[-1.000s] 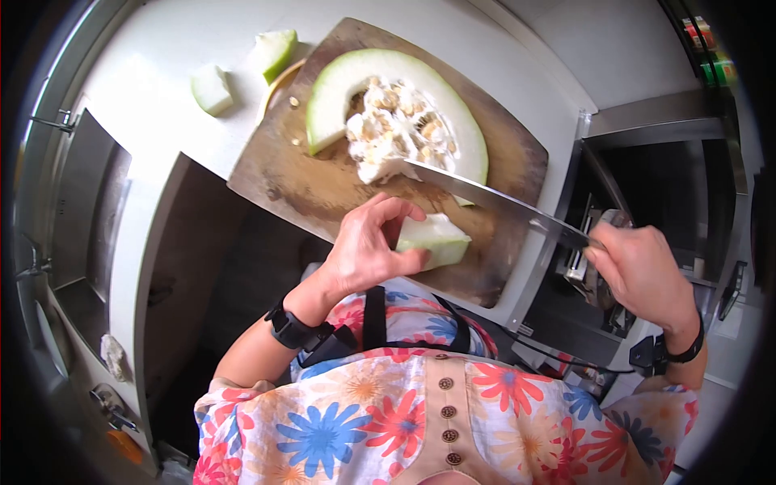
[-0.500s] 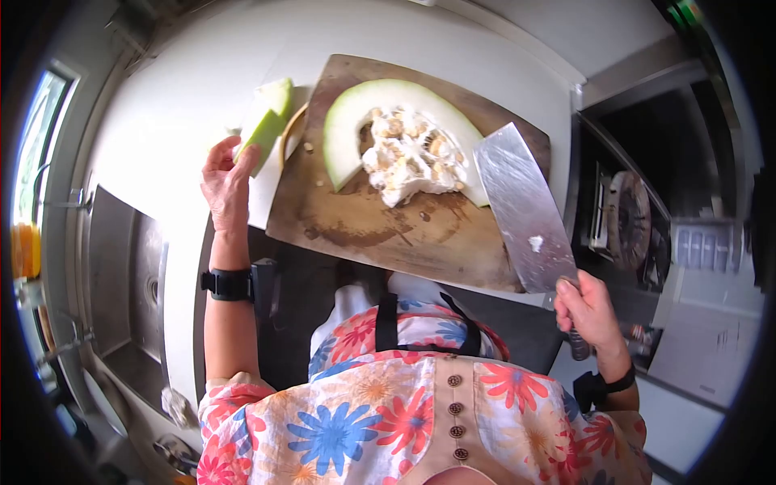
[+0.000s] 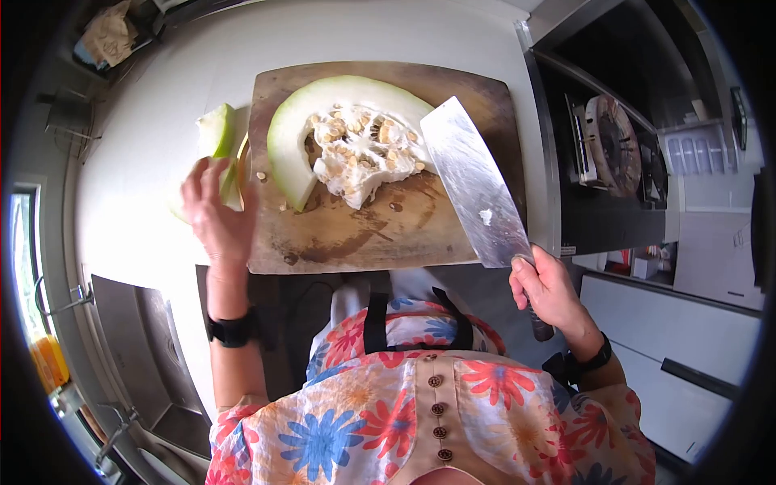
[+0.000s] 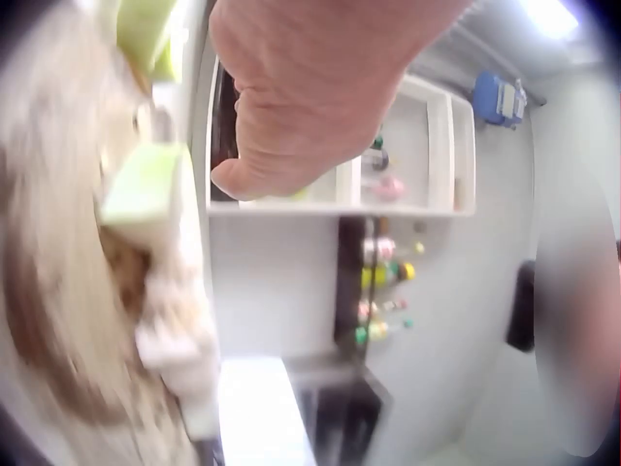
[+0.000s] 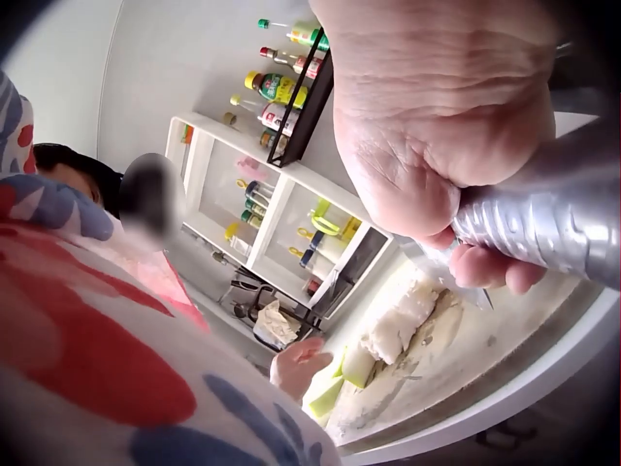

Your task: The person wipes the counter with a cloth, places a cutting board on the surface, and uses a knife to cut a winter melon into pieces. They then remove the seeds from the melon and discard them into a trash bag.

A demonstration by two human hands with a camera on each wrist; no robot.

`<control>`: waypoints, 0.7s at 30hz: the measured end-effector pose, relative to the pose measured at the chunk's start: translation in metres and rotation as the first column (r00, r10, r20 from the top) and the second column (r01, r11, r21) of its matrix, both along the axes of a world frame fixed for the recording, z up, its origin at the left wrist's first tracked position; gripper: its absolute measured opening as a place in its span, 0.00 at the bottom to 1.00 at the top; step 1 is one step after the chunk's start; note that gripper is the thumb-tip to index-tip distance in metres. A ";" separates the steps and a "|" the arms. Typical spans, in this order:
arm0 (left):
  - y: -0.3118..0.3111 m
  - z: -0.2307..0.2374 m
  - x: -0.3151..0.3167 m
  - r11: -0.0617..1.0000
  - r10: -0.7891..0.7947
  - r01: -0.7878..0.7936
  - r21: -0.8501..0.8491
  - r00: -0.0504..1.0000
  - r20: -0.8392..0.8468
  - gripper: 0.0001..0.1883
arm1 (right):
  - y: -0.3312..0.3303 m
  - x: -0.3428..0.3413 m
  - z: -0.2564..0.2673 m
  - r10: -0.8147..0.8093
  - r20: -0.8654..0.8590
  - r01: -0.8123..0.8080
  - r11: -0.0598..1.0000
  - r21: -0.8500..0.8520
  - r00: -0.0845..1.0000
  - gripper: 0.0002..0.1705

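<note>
My right hand (image 3: 551, 293) grips a cleaver (image 3: 477, 190) by its handle. Its broad blade tilts over the right part of the wooden cutting board (image 3: 347, 250), with a white scrap stuck on it. A curved section of winter melon (image 3: 293, 129) lies on the board, its pith and seeds (image 3: 364, 153) in the middle. Left of the board, my left hand (image 3: 220, 218) is blurred, fingers spread and loosely bent, with nothing between them. Just beyond its fingertips, a cut winter melon piece (image 3: 217, 129) rests on the counter; another is partly hidden by the fingers.
A white counter (image 3: 145, 186) surrounds the board. To the right is a gas stove (image 3: 614, 153); at the lower left, a sink (image 3: 153, 339). A wall shelf (image 5: 262, 209) and a rack of bottles (image 5: 301, 92) show in the right wrist view.
My left hand carried a cut winter melon piece from the board to the counter at left and let it go. The cleaver has swung upward, blade pointing away, still in my right hand.
</note>
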State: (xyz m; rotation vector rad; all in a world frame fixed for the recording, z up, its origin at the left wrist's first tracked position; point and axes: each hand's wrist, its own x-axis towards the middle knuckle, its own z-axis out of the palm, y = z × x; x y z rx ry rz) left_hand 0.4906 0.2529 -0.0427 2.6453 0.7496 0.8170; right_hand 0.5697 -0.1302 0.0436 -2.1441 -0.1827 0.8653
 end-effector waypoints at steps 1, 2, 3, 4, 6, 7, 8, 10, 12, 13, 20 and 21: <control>-0.020 0.006 0.009 0.984 -0.152 0.155 -0.083 0.987 0.046 0.23 | 0.002 -0.001 0.000 0.013 -0.008 -0.013 1.000 -0.006 1.000 0.13; -0.042 0.017 0.021 0.953 -0.297 0.297 -0.059 0.955 0.016 0.25 | 0.003 -0.003 0.001 0.030 -0.013 -0.030 0.999 -0.010 0.999 0.12; -0.063 0.024 0.030 0.906 -0.420 0.417 -0.077 0.907 -0.029 0.25 | 0.004 -0.005 0.003 0.025 -0.011 -0.026 1.000 -0.014 1.000 0.12; -0.080 0.024 0.042 0.849 -0.524 0.520 -0.093 0.852 -0.018 0.26 | 0.006 -0.007 0.004 0.023 -0.015 -0.023 1.000 -0.014 1.000 0.12; -0.100 0.022 0.061 0.758 -0.651 0.645 -0.099 0.757 -0.054 0.29 | 0.008 -0.010 0.005 0.018 -0.017 -0.019 1.000 -0.017 1.000 0.12; -0.105 0.016 0.070 0.760 -0.649 0.644 -0.086 0.757 -0.068 0.30 | 0.009 -0.012 0.005 0.023 -0.018 -0.023 0.999 -0.025 1.000 0.11; -0.108 0.010 0.079 0.762 -0.647 0.643 -0.076 0.758 -0.083 0.31 | 0.010 -0.012 0.006 0.027 -0.021 -0.028 0.999 -0.035 0.999 0.11; -0.106 0.004 0.089 0.770 -0.638 0.632 -0.086 0.762 -0.116 0.31 | 0.011 -0.017 0.005 0.013 -0.006 -0.013 0.999 -0.047 1.000 0.11; -0.103 0.002 0.092 0.777 -0.628 0.622 -0.094 0.762 -0.155 0.31 | 0.015 -0.020 0.005 -0.004 0.005 0.004 0.998 -0.056 1.000 0.11; -0.102 0.002 0.092 0.780 -0.625 0.618 -0.100 0.763 -0.164 0.30 | 0.017 -0.022 0.006 -0.009 0.011 0.010 0.997 -0.075 1.000 0.11; -0.103 -0.009 0.088 0.780 -0.626 0.624 -0.049 0.777 -0.069 0.27 | 0.027 -0.023 -0.009 0.022 0.162 0.003 0.988 -0.153 0.987 0.11; -0.102 -0.009 0.088 0.781 -0.624 0.622 -0.049 0.779 -0.066 0.27 | 0.028 -0.023 -0.009 0.025 0.163 0.001 0.988 -0.154 0.986 0.11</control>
